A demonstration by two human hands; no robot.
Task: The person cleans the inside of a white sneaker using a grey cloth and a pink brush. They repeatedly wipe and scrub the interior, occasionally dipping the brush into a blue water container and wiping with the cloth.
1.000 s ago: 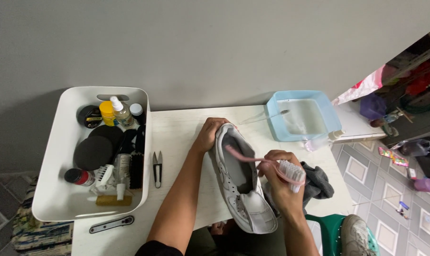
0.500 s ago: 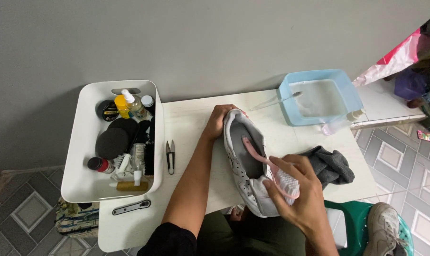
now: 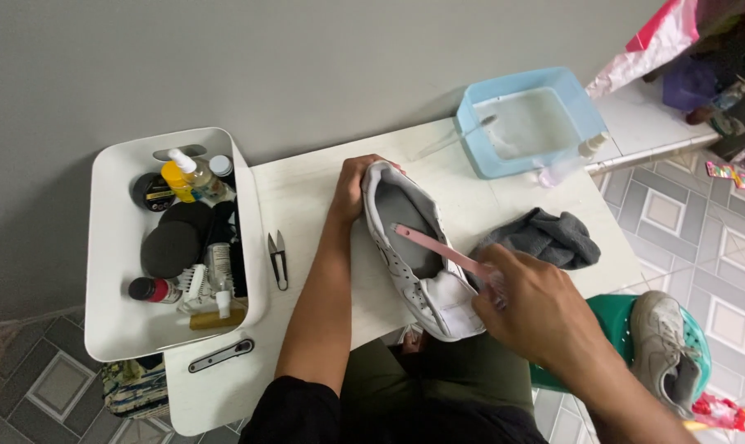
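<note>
A white sneaker [image 3: 438, 300] lies on its side on the white table [image 3: 307, 197], its opening facing up. My left hand [image 3: 352, 187] grips the shoe at its far end. My right hand [image 3: 533, 308] holds a pink-handled brush [image 3: 438, 245], whose head reaches into the sneaker's grey interior. A grey cloth [image 3: 545, 237] lies crumpled on the table just right of the shoe.
A white bin [image 3: 113, 321] of bottles, tins and brushes stands at the left. Small snips [image 3: 278, 259] and a dark flat tool [image 3: 220, 355] lie beside it. A blue basin [image 3: 479, 156] of water sits at the back right. Another sneaker [image 3: 664, 349] rests on a green stool.
The view has shifted, so everything sits further right in frame. My right hand has slid down toward the shoe's near end, with the brush handle now angled into the opening.
</note>
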